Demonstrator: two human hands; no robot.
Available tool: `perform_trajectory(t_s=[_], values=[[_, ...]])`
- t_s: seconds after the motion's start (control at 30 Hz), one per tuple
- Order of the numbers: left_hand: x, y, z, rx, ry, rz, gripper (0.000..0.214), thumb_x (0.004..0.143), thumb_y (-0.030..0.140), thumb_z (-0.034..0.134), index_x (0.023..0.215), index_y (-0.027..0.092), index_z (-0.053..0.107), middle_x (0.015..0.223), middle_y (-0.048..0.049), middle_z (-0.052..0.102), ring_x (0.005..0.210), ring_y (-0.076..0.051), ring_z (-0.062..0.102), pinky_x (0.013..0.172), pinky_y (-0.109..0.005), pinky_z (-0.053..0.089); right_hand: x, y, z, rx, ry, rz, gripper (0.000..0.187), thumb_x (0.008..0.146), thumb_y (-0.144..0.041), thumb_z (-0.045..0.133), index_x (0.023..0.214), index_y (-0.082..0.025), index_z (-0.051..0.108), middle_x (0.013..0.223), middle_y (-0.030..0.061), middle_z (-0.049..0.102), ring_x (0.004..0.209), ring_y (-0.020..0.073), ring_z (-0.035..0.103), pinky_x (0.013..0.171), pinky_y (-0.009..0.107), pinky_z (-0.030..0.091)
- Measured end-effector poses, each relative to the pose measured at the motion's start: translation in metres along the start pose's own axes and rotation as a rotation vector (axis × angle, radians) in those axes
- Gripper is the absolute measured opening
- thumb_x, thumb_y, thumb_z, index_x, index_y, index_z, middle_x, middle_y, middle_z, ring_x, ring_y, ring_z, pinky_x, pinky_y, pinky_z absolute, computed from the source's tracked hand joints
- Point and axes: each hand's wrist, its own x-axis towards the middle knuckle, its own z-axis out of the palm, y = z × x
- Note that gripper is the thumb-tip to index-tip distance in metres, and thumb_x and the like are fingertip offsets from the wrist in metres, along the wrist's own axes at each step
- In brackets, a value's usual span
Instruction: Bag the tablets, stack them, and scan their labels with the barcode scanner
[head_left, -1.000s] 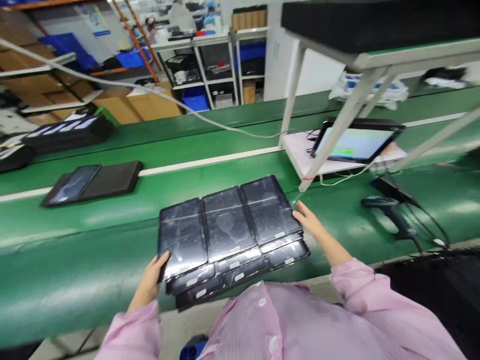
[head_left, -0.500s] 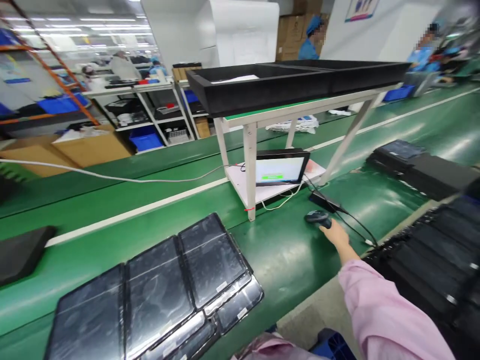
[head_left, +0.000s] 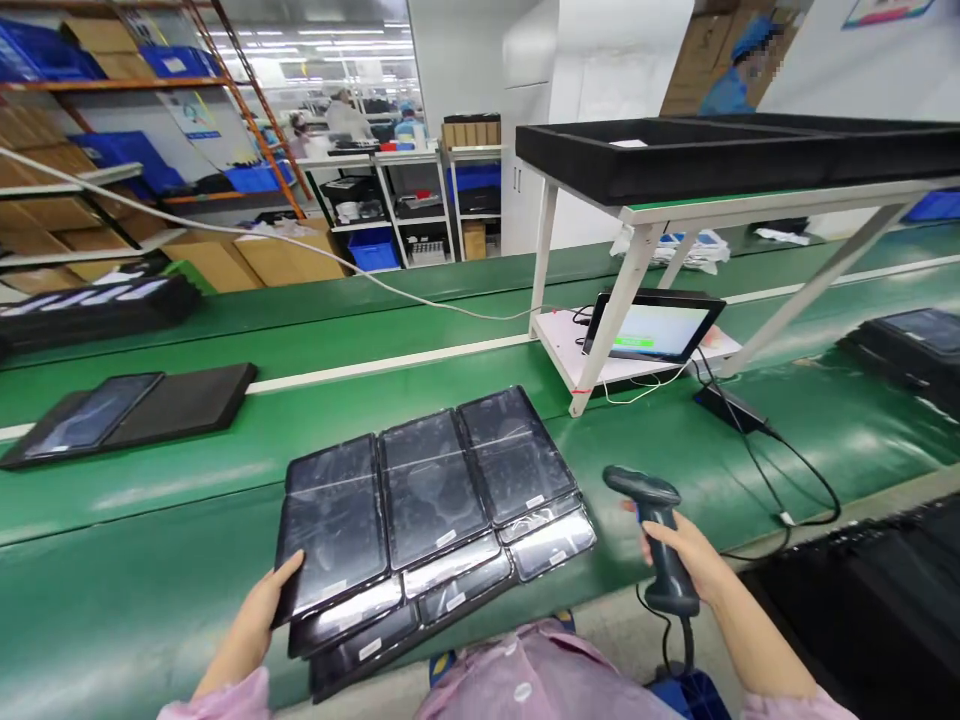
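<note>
A fanned stack of black tablets lies on the green conveyor belt in front of me, three columns wide, with white labels on the lower edges. My left hand grips the stack's lower left corner. My right hand holds a dark handheld barcode scanner by its handle, just right of the tablets, head turned toward them. The scanner's cable runs right along the belt.
A white stand straddles the belt, a black tray on top and a lit screen beneath. More black trays with tablets lie at left and far right. Shelves, boxes and other workers are behind.
My right hand left the stack's right edge, reached to the scanner lying on the belt, picked it up and brought it beside the tablets. My view swung right, then back.
</note>
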Motion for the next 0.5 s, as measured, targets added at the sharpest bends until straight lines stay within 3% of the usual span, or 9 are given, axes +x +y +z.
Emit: perform_trajectory(t_s=[0.1,0.2,0.3,0.5], values=[[0.005,-0.006,0.001,-0.116,-0.073,0.003,0.011,0.071,0.022,0.060,0.079,0.015,0.060,0.064,-0.0036,0.065,0.053,-0.016,0.059,0.058,-0.026,0.050,-0.030,-0.031,0.050,-0.181,-0.145,0.060,0.053,0.069,-0.045,0.064,0.107,-0.013,0.047,0.052,-0.0023,0.053,0.045,0.0131,0.050,0.045,0.024,0.042],[0.009,-0.013,-0.001,-0.113,-0.102,0.056,0.018,0.071,0.025,0.059,0.087,0.016,0.060,0.071,-0.0042,0.067,0.059,-0.017,0.061,0.067,-0.029,0.051,-0.043,-0.051,0.086,-0.321,-0.140,0.094,0.047,0.064,-0.037,0.065,0.100,-0.016,0.045,0.059,-0.0026,0.055,0.046,0.0115,0.049,0.045,0.023,0.040],[0.020,-0.020,-0.005,-0.049,-0.144,0.128,0.028,0.071,0.033,0.057,0.093,0.015,0.059,0.084,-0.0074,0.068,0.073,-0.022,0.064,0.078,-0.036,0.050,-0.047,-0.055,0.104,-0.423,-0.114,0.087,0.043,0.065,-0.033,0.061,0.100,-0.017,0.043,0.056,-0.0040,0.052,0.046,0.0118,0.049,0.045,0.023,0.040],[0.035,-0.026,-0.009,0.136,-0.172,0.221,0.050,0.067,0.050,0.054,0.101,0.014,0.058,0.107,-0.0134,0.063,0.098,-0.030,0.059,0.093,-0.045,0.041,-0.059,-0.057,0.119,-0.520,-0.063,0.075,0.045,0.066,-0.030,0.056,0.105,-0.016,0.040,0.048,-0.0061,0.048,0.045,0.0129,0.048,0.045,0.023,0.040]])
